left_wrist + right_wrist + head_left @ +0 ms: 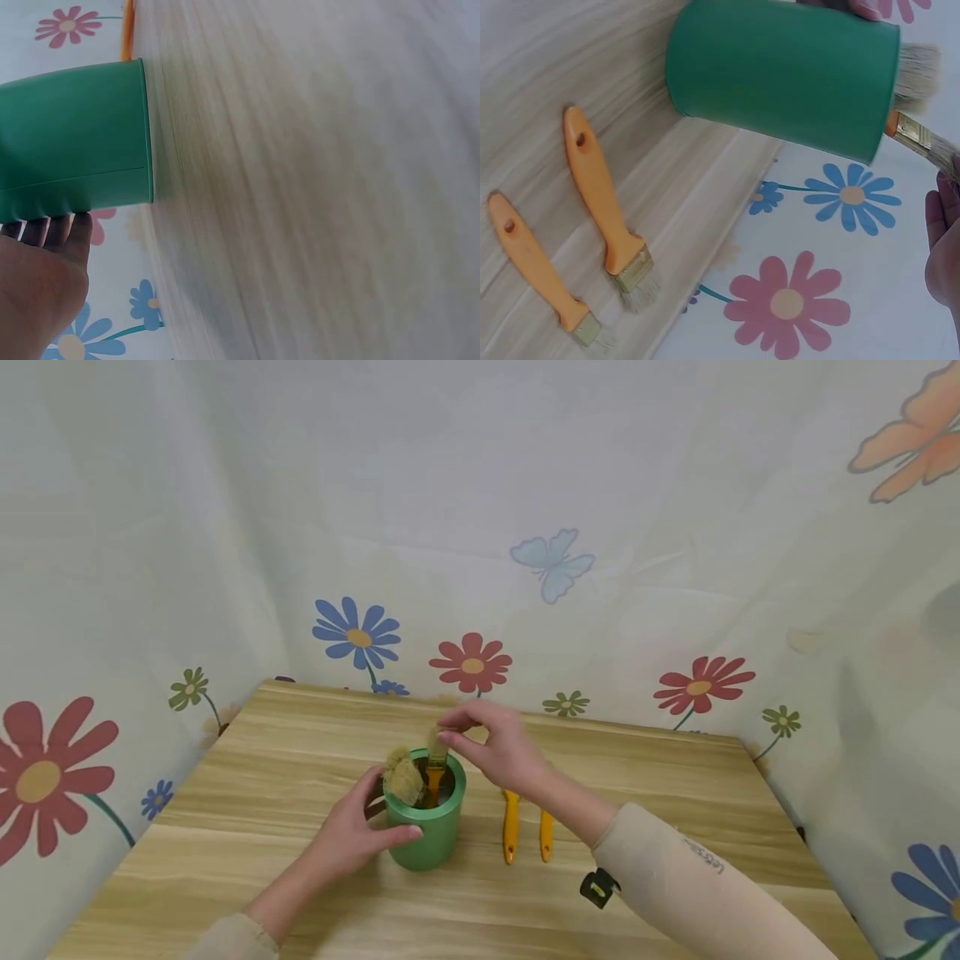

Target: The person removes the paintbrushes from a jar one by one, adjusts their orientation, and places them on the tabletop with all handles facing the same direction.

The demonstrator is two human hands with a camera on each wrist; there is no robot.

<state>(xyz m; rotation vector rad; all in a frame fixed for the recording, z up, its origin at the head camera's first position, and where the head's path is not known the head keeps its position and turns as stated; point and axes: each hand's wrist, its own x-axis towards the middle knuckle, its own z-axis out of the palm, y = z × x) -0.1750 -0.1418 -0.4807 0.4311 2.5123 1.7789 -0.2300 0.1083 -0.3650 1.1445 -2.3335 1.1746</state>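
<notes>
A green cup (431, 845) stands upright on the wooden table. My left hand (337, 847) grips its side, thumb in front and fingers round the back; the left wrist view shows the fingertips against the cup wall (75, 142). My right hand (501, 750) is over the rim and pinches the bristles of a paintbrush (435, 777). That brush points handle down, its orange handle inside the cup. Beside it a clump of pale bristles (403, 779) sticks up out of the cup. The bottom of the cup's inside is hidden.
Right of the cup lie two orange-handled paintbrushes, the nearer one (596, 191) and a thinner one (536, 259), partly under my right forearm in the head view. A flowered cloth (600, 635) hangs behind the table's back edge.
</notes>
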